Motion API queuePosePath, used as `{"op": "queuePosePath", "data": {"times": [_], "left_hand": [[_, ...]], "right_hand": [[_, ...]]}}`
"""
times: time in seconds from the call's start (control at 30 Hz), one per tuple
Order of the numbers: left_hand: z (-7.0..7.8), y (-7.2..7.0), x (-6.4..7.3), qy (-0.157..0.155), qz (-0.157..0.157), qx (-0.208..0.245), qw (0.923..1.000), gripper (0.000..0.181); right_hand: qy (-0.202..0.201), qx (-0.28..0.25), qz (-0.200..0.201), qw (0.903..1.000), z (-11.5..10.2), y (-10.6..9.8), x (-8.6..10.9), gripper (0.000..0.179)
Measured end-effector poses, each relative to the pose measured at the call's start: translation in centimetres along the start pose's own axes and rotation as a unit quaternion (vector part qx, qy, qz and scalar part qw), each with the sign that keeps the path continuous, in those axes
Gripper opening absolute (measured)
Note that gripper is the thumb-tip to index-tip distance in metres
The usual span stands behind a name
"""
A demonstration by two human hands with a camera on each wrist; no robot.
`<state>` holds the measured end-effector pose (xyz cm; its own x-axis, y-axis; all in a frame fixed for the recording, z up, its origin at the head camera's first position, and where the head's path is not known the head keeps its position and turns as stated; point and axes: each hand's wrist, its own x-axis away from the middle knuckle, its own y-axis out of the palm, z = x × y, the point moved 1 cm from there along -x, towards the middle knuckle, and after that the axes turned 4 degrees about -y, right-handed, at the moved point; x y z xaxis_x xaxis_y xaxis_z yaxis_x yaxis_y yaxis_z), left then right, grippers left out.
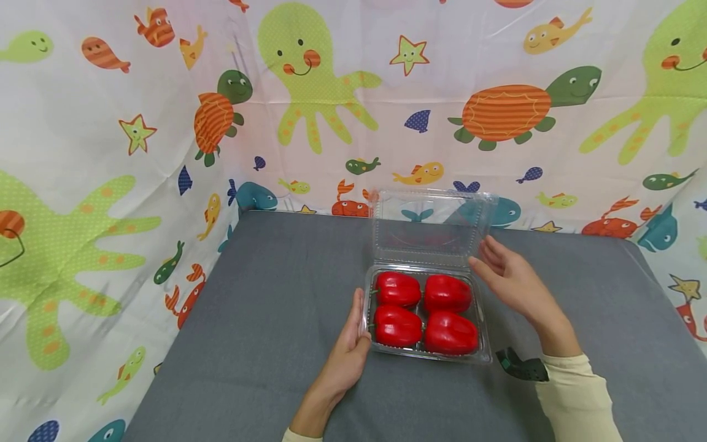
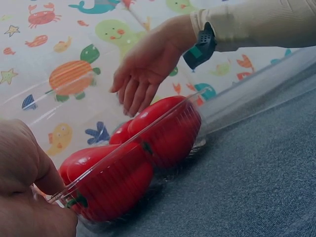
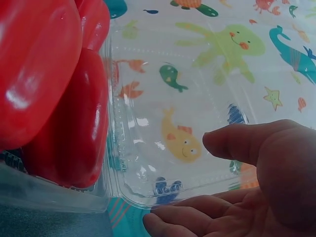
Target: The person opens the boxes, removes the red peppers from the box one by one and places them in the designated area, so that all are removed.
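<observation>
Apparently closing up is underway; four peppers sit in the tray; the left hand lies straight-fingered along it; the right hand, fingers parted, grasps nothing beside the raised lid; folding that seemingly needs a pinch.

Red peppers in clear container

The table is grey, with a fine, cloth-like weave. Its left and right edges spread apart toward the near side. Directly on it lies a clear box, base down, about midway between those edges and near the far one. The box's lid stands raised at its far side.
</observation>
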<state>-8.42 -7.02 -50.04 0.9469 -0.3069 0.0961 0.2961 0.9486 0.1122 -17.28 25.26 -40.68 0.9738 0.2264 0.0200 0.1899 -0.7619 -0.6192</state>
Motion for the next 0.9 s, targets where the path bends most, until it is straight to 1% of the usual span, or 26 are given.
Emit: {"op": "queuePosePath", "data": {"times": [0.5, 0.9], "left_hand": [[-0.26, -0.05, -0.11, 0.013, -0.003, -0.005, 0.9999, 0.083], [-0.07, 0.09, -0.04, 0.009, 0.004, -0.001, 0.9999, 0.083]], "right_hand": [[0.015, 0.004, -0.015, 0.9998, 0.20, 0.38, -0.60, 0.094], [0.017, -0.004, -0.025, 0.9995, 0.38, 0.41, -1.03, 0.096]]}}
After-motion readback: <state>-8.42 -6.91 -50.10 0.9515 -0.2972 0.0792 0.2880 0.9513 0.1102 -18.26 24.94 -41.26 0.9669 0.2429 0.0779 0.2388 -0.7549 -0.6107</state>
